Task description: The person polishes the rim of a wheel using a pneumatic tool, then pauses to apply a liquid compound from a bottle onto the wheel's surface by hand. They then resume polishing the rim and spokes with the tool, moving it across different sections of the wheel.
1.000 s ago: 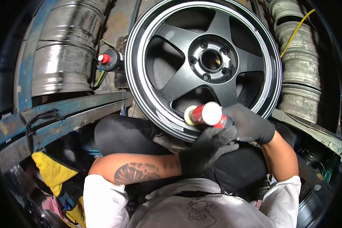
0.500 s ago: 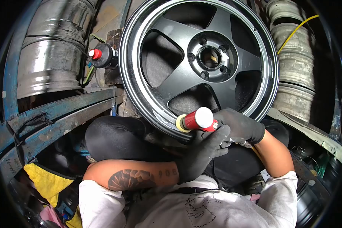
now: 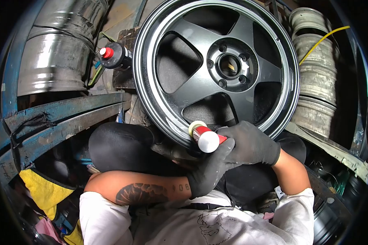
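A dark grey alloy wheel (image 3: pixel 196 85) with a bright machined lip leans in front of me, face up toward me. My right hand (image 3: pixel 249 143), in a dark glove, is closed around the handle of a small red polisher (image 3: pixel 203 136) with a silver cap. Its round yellow pad (image 3: pixel 196 123) is at the lower left of the wheel's lip; the exact contact is hard to make out. My left hand (image 3: pixel 210 171), also gloved, is closed at the same handle from below, thumb raised beside the right fingers. Part of the handle is hidden by both hands.
A dark bottle with a red cap (image 3: pixel 106 52) stands left of the wheel. Bare metal rims (image 3: pixel 55 61) are stacked at left, more rims (image 3: pixel 317 77) at right near a yellow hose (image 3: pixel 321 42). A blue metal frame (image 3: pixel 69 110) and a yellow cloth (image 3: pixel 45 192) lie at lower left.
The polisher has tilted, its silver cap swinging down and left toward me, while the pad stays near the lower lip. My right hand has shifted slightly left. The whole view has shifted slightly.
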`<state>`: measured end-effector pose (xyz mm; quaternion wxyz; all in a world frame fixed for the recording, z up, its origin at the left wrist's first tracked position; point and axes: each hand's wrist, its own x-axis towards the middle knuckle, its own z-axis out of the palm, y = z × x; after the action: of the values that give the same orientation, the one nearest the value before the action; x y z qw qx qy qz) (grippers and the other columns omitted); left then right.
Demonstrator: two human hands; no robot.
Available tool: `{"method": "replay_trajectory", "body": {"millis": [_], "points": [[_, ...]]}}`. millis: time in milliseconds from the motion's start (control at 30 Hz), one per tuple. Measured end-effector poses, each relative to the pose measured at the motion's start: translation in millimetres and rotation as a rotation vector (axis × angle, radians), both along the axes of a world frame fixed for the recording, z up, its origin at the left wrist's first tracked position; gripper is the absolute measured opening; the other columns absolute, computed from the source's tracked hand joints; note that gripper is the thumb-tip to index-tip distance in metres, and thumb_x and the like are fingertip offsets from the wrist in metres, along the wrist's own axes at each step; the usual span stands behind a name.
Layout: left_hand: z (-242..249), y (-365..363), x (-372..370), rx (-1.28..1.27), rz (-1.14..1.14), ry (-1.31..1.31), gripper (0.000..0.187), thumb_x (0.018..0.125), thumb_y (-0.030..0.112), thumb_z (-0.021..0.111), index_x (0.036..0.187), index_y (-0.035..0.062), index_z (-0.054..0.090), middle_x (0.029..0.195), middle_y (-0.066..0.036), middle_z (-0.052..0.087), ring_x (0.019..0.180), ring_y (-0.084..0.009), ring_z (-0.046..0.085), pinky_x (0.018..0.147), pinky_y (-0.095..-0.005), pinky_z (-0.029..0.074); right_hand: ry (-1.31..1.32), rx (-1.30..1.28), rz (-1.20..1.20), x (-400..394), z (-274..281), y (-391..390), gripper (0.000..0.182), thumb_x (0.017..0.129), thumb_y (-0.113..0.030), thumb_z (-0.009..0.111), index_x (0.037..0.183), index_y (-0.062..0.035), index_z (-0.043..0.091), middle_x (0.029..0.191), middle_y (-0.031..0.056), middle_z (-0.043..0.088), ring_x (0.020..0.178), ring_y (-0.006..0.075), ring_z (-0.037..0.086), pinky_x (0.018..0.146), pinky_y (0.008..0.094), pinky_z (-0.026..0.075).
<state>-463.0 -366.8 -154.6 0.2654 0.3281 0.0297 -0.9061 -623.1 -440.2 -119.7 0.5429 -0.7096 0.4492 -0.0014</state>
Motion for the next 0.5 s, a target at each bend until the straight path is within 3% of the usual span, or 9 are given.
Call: {"method": "replay_trajectory", "body": {"millis": [100, 200, 300, 400, 500], "points": [[-6.3, 7.9, -0.5, 0.065, 0.012, 0.054, 0.060, 0.107, 0.037, 0.053, 0.150, -0.0008, 0.035, 0.143, -0.019, 0.053, 0.133, -0.0286, 0.057, 0.118, -0.0478, 0.042, 0.084, -0.030, 0.050, -2.9, -0.4, 2.3, 0.056, 0.070, -0.049, 0.084, 0.102, -0.0052, 0.069, 0.083, 0.0207, 0.070, 0.083, 0.0435, 0.068, 0.072, 0.0501, 0.053], [-0.5, 4.4, -1.1, 0.101, -0.045, 0.020, 0.059, 0.107, 0.037, 0.053, 0.150, -0.0005, 0.035, 0.143, -0.018, 0.054, 0.132, -0.0272, 0.057, 0.119, -0.0463, 0.042, 0.082, -0.035, 0.062, -3.5, 0.8, 2.4, 0.061, 0.068, -0.054, 0.085, 0.100, -0.0047, 0.068, 0.080, 0.0211, 0.069, 0.083, 0.0441, 0.067, 0.072, 0.0513, 0.052], [-10.0, 10.9, -0.8, 0.105, 0.028, 0.019, 0.058, 0.108, 0.036, 0.053, 0.150, 0.0001, 0.035, 0.144, -0.017, 0.054, 0.133, -0.0275, 0.056, 0.118, -0.0461, 0.043, 0.089, -0.057, 0.037, 1.9, -5.4, 3.7, 0.058, 0.069, -0.051, 0.085, 0.099, -0.0049, 0.068, 0.080, 0.0209, 0.069, 0.082, 0.0440, 0.067, 0.071, 0.0513, 0.052], [-13.2, 13.1, -0.5, 0.097, 0.085, 0.055, 0.063, 0.104, 0.041, 0.062, 0.146, 0.0005, 0.041, 0.136, -0.015, 0.058, 0.126, -0.0221, 0.060, 0.108, -0.0395, 0.052, 0.113, -0.046, 0.053, 2.1, -1.9, 2.0, 0.055, 0.069, -0.048, 0.085, 0.099, -0.0048, 0.068, 0.080, 0.0210, 0.069, 0.081, 0.0442, 0.067, 0.071, 0.0513, 0.052], [0.7, 1.5, -0.6, 0.116, -0.019, 0.036, 0.062, 0.103, 0.043, 0.062, 0.145, 0.0012, 0.043, 0.135, -0.013, 0.059, 0.127, -0.0220, 0.060, 0.107, -0.0413, 0.053, 0.076, -0.046, 0.044, 0.5, -1.2, -0.2, 0.051, 0.069, -0.045, 0.085, 0.096, -0.0046, 0.067, 0.079, 0.0214, 0.068, 0.080, 0.0445, 0.066, 0.070, 0.0514, 0.051]]}}
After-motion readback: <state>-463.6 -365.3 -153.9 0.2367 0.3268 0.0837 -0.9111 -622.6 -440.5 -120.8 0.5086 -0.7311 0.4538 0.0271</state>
